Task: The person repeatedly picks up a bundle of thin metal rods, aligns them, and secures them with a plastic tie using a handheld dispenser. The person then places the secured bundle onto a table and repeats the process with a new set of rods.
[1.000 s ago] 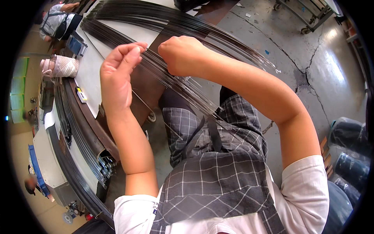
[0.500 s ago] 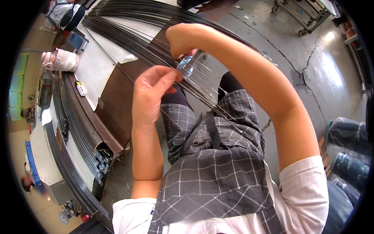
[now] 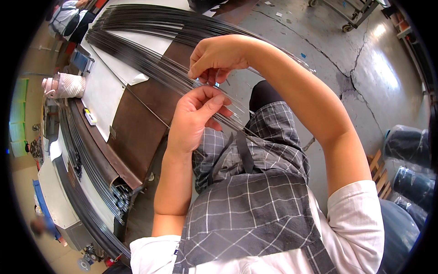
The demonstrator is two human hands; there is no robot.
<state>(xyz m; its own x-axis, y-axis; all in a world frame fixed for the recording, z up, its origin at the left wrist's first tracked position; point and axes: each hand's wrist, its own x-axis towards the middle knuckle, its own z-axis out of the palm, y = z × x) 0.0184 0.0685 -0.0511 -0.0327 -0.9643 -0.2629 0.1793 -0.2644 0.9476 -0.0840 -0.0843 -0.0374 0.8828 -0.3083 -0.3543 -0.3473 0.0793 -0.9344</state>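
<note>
A bundle of long, thin dark rods [image 3: 145,65] runs from the far left of the table to my lap, its near ends fanning out over my checked apron [image 3: 246,201]. My left hand [image 3: 196,116] is closed at the near part of this bundle, thumb and forefinger pinched over the rods. Just beyond it, my right hand [image 3: 221,57] reaches across from the right and bends down, its fingers curled closed at the rods. The fingertips partly hide which rods each hand grips. A second bundle of dark rods [image 3: 150,17] lies farther back.
White sheets [image 3: 102,86] and a brown cover [image 3: 137,107] lie on the table. A pink-and-white bottle [image 3: 68,86] stands at the left. More rods [image 3: 93,155] lie below it. A wheeled cart [image 3: 358,13] stands far right; another person [image 3: 68,20] is far left.
My left hand has moved right and slightly down, onto the rods. The right hand has turned, so its thumb and curled fingers now show. My view has shifted slightly.
</note>
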